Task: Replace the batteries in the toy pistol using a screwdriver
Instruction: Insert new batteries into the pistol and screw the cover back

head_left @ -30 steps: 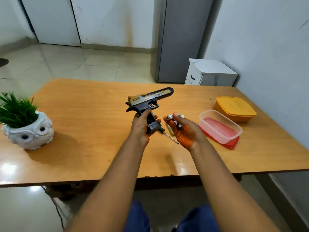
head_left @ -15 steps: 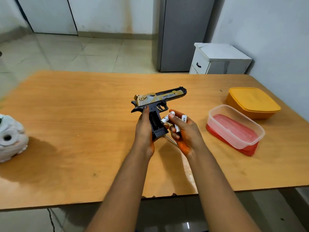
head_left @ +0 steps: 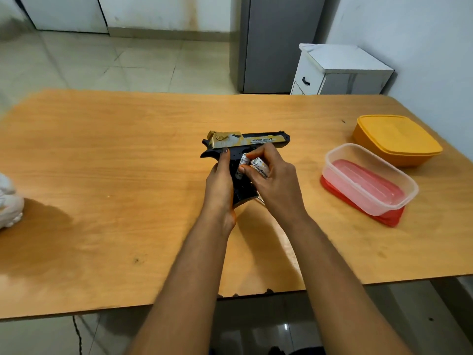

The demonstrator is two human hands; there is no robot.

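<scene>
A black and gold toy pistol (head_left: 252, 140) is held above the wooden table (head_left: 128, 175), barrel pointing right. My left hand (head_left: 220, 185) grips its black handle from the left. My right hand (head_left: 273, 180) holds white batteries (head_left: 258, 167) in its curled fingers and presses one against the side of the grip. A thin metal tip of the screwdriver (head_left: 260, 199) shows on the table under my right hand; the rest of it is hidden.
A clear plastic box on a red lid (head_left: 368, 183) and an orange lidded box (head_left: 396, 139) stand at the right. A white owl pot (head_left: 9, 203) pokes in at the left edge. Beyond the table stand a white cabinet (head_left: 340, 70) and a grey fridge (head_left: 279, 44).
My right hand has moved left with the batteries, from beside the pistol onto its grip. The view has tilted down and right, so the owl pot has slid to the left edge.
</scene>
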